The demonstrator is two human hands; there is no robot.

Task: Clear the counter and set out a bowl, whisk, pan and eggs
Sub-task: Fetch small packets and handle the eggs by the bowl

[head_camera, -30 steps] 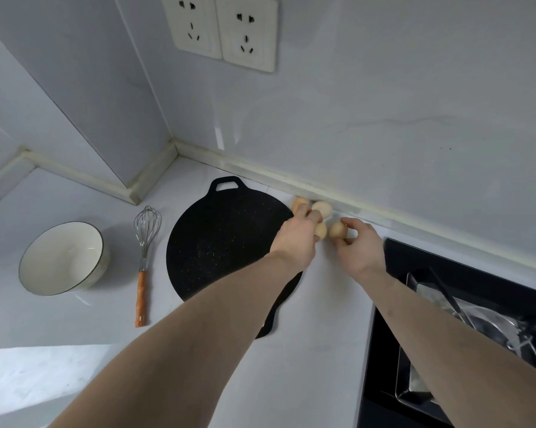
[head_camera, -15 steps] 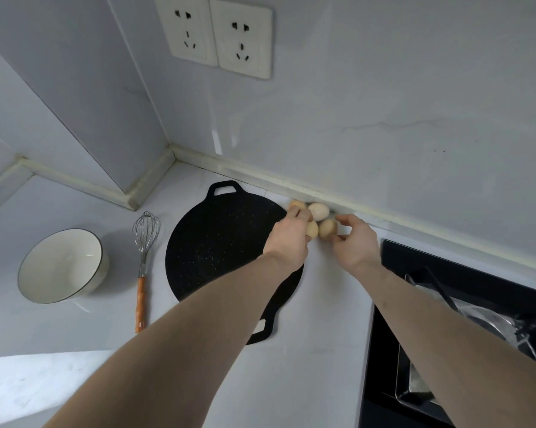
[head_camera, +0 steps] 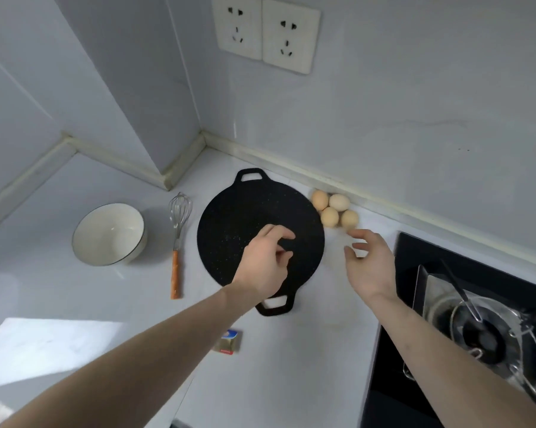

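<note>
My left hand [head_camera: 265,261]: loosely curled, empty, above black pan [head_camera: 236,217]. My right hand [head_camera: 370,261]: fingers spread, empty, near four eggs [head_camera: 334,209] by the backsplash. White counter [head_camera: 307,350]: bowl [head_camera: 107,234], whisk [head_camera: 178,239]; stove [head_camera: 464,329] right.

1. On the surface [head_camera: 291,366], left to right: bowl [head_camera: 108,233], whisk [head_camera: 178,239], pan [head_camera: 257,230], eggs [head_camera: 334,211].
2. Eggs sit against the back wall.
3. Stove [head_camera: 476,319] lies far right.

Bare counter [head_camera: 322,350] lies at six o'clock of the pan [head_camera: 245,217]; eggs [head_camera: 334,210] crowd the wall at one o'clock, stove [head_camera: 476,319] blocks three o'clock.
</note>
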